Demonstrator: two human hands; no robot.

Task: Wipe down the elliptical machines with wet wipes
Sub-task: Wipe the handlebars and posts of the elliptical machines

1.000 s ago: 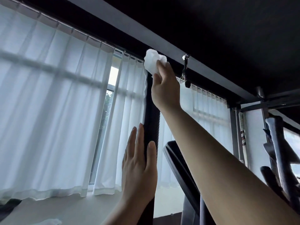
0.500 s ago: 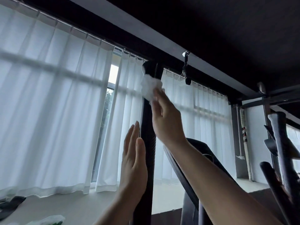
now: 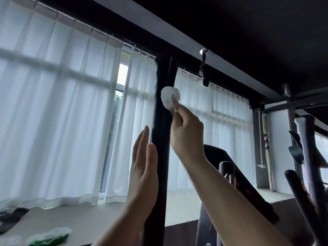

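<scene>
Nearest, lower right of frame: right forearm runs up diagonally to the right hand [image 3: 186,132] at centre. Its fingers are curled, pinching a bunched white wipe [image 3: 170,99]. Wipe sits above the fingertips, sticking up past them, pressed against the right side of the black pole [image 3: 162,139]. Thumb side faces the pole; the wipe's lower edge is tucked into the pinch, the rest of the wad free above the hand.

Left hand [image 3: 144,167] at lower centre, just left of the pole. Fingers straight and together, pointing up, palm flat toward the pole's left side; thumb edge looks to be touching the pole, cannot tell how firmly. It holds nothing. It is lower than the right hand, well below the wipe.

Pole runs vertical through frame centre, ribbed grip texture on the stretch between the two hands, top reaching the dark beam [image 3: 195,43] overhead.

Right of the arm: black console [image 3: 248,189] tilted, and further dark handles [image 3: 308,157] at the right edge, blurred.

Lower left, on the floor: a green-and-clear packet [image 3: 48,237] and a dark cloth [image 3: 12,217].

Far: white curtains [image 3: 53,112] across the window, a narrow gap at upper centre-left showing daylight. A small hook [image 3: 203,66] hangs from the beam, upper right of centre.
</scene>
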